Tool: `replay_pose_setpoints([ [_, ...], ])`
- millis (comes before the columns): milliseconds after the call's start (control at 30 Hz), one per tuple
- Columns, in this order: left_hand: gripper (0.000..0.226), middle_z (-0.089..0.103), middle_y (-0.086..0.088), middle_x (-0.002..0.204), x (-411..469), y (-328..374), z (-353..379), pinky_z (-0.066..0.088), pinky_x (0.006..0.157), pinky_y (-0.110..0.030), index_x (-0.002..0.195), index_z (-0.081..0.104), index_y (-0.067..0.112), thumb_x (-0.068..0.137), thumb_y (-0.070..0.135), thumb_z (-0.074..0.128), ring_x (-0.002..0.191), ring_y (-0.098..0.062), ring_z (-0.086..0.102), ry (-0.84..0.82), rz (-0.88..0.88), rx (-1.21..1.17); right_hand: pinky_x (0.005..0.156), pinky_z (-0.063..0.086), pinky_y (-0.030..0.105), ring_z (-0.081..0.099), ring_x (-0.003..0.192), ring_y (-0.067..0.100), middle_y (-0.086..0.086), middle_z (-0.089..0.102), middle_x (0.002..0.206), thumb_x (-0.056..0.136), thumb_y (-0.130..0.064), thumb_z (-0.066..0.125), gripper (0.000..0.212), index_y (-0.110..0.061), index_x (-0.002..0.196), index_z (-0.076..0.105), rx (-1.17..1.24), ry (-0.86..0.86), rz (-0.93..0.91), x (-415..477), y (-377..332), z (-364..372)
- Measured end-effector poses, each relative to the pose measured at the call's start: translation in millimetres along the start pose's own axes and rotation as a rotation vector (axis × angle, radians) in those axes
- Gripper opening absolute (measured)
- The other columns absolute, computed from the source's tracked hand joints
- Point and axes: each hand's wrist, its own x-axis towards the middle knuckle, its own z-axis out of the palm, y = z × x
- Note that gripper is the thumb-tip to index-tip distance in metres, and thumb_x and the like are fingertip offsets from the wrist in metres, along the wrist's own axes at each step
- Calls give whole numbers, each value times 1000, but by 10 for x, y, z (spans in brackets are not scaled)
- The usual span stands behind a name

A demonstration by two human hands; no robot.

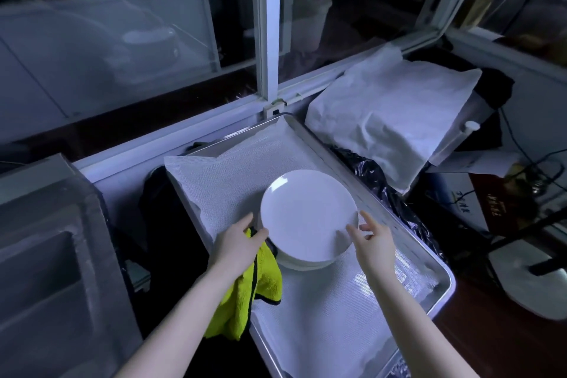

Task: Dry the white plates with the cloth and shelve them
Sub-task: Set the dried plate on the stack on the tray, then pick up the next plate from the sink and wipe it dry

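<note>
A stack of round white ceramic plates point(306, 218) sits between the two hands, its top plate face up and bare; it rests on a white mesh liner point(233, 175) spread inside a shallow silver metal tray point(441, 294) on the table. The left hand point(237, 244) is just at the stack's left rim, fingers closed around a yellow-green fleecy cloth point(245, 301) with a dark trimmed edge; the cloth hangs down from that hand over the tray's near left side, and the thumb reaches toward the plate edge. The right hand point(376, 241) is at the opposite rim, fingers spread and lightly bent, thumb lying on the top plate's surface; whether it actually pinches the plate I cannot tell. Beyond the right hand, past the tray's edge, lies crinkled black plastic film point(395, 193); further out from that hand a rumpled white sheet point(392, 113) covers something bulky. Ahead of both hands, a pale window frame point(270, 24) runs along the table's far side, with dark glass behind it.
</note>
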Motion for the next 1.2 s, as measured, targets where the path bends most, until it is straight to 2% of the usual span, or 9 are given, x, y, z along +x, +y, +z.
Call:
replay_pose_setpoints([
  [133, 38, 64, 4, 129, -311, -278, -344, 41, 92, -24, 122, 68, 31, 85, 37, 71, 120, -15, 57, 61, -46, -215, 67, 34, 20, 57, 78, 6, 4, 54, 116, 93, -13, 64, 35, -21, 127, 65, 49, 76, -176, -348, -190, 64],
  [300, 16, 66, 19, 110, -918, -891, -892, 35, 87, -21, 101, 75, 35, 87, 29, 71, 102, 9, 52, 102, -165, -546, 69, 43, 8, 60, 79, 3, -1, 57, 109, 94, -8, 63, 22, -23, 106, 73, 100, -229, -377, -1025, -547, 473],
  [400, 14, 75, 4, 105, -1273, -1296, -1177, 49, 93, -33, 96, 79, 31, 87, 24, 69, 101, -12, 66, 132, -293, -724, 73, 49, 21, 62, 75, 7, -6, 60, 97, 92, -8, 64, 23, -28, 98, 74, 91, -446, -471, -1492, -699, 838],
  [500, 18, 76, -7, 102, -1667, -1757, -1447, 58, 81, -37, 99, 79, 23, 84, 24, 71, 92, -23, 73, 198, -404, -909, 77, 46, 10, 64, 83, 5, -8, 66, 96, 90, -4, 67, 23, -22, 101, 75, 34, -643, -590, -1976, -817, 1281],
  [567, 32, 75, -8, 106, -1903, -2088, -1597, 54, 94, -45, 103, 78, 20, 71, 29, 77, 99, -27, 71, 261, -475, -970, 78, 46, 9, 64, 86, 4, -6, 67, 97, 89, -3, 68, 24, -23, 100, 75, 2, -747, -628, -2315, -861, 1574],
  [667, 42, 75, -12, 107, -2179, -2561, -1786, 50, 98, -50, 105, 77, 17, 65, 31, 77, 101, -33, 69, 278, -605, -1093, 74, 50, 13, 64, 85, 3, -5, 66, 98, 92, -5, 66, 29, -34, 95, 71, -49, -919, -569, -2788, -860, 2009],
  [767, 41, 73, -21, 104, -2312, -3089, -1920, 51, 96, -53, 108, 74, 9, 72, 30, 77, 97, -38, 70, 257, -749, -1174, 74, 45, 8, 63, 81, 4, 2, 68, 103, 92, -6, 65, 21, -20, 103, 75, -172, -1007, -522, -3187, -774, 2448],
  [1067, 29, 72, -19, 79, -1936, -4537, -2109, 52, 79, -40, 99, 72, 1, 87, 27, 68, 79, -33, 66, 147, -1068, -1211, 72, 44, 17, 59, 92, 13, 0, 66, 104, 90, -16, 68, 37, -18, 126, 64, -463, -1042, -71, -3920, -55, 3657],
  [1200, 25, 72, -20, 83, -1625, -5002, -2032, 56, 68, -36, 95, 71, 0, 91, 24, 64, 73, -31, 68, 35, -1117, -1231, 77, 39, 22, 58, 103, 21, 6, 60, 123, 93, -20, 65, 49, -18, 141, 51, -582, -971, 112, -3984, 367, 4201],
])
